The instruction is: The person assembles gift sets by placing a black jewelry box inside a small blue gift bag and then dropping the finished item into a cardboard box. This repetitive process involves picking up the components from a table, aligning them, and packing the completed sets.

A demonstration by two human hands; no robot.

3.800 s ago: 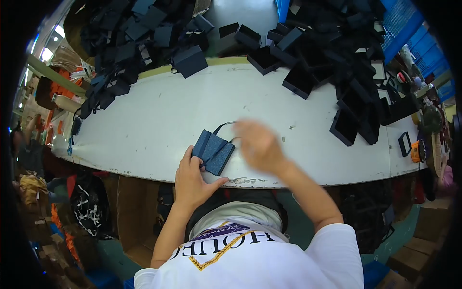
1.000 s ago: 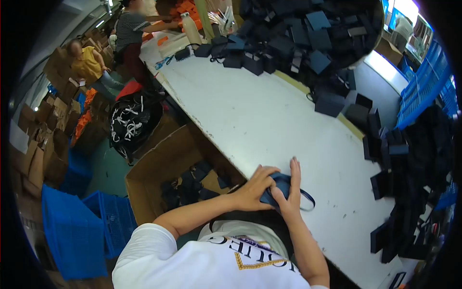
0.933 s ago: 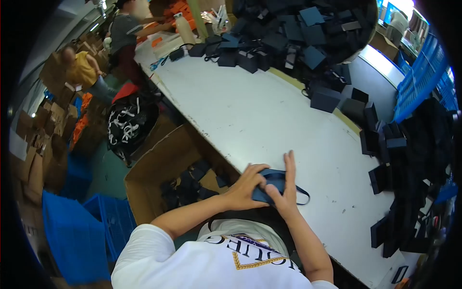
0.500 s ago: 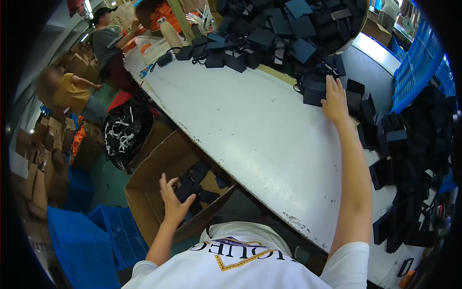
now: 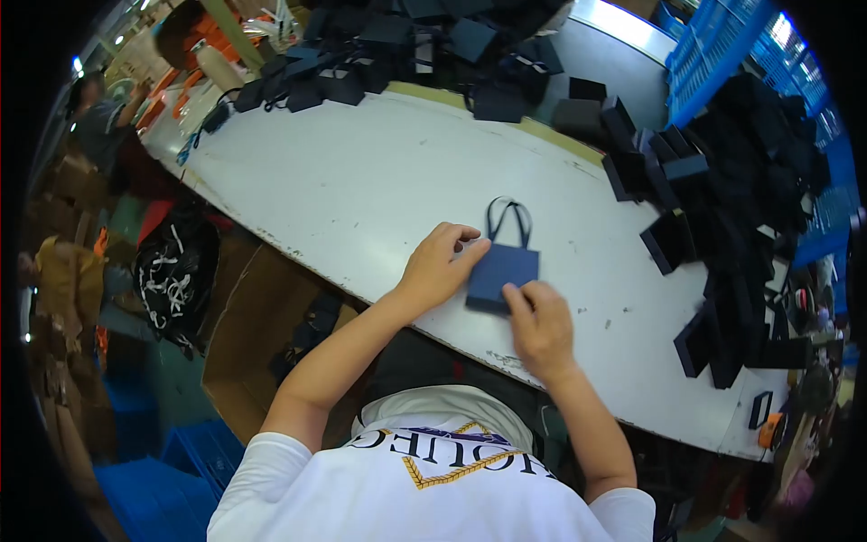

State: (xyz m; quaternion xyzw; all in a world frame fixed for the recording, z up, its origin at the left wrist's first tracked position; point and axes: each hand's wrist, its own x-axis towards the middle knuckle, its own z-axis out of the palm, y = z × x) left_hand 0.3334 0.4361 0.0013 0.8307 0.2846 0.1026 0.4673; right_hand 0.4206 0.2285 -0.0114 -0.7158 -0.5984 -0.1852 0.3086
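Note:
A small dark blue gift bag (image 5: 503, 271) with two ribbon handles lies on the white table in front of me, its handles pointing away. At its upper left corner is my left hand (image 5: 440, 268), fingers curled and thumb against the bag's edge. My right hand (image 5: 545, 332) pinches the lower right part between thumb and fingers. The undersides of both grips are hidden.
More dark bags (image 5: 343, 83) are heaped along the table's far side. Black open boxes (image 5: 670, 239) line the right. A cardboard box (image 5: 237, 348) with dark items stands below the near edge. Blue crates (image 5: 167, 492) sit lower left; another person (image 5: 97, 122) is at far left.
My right hand has come back from the far heap to the near table, where a gift bag now lies. My left hand has risen from above the cardboard box to the bag. The view has shifted right.

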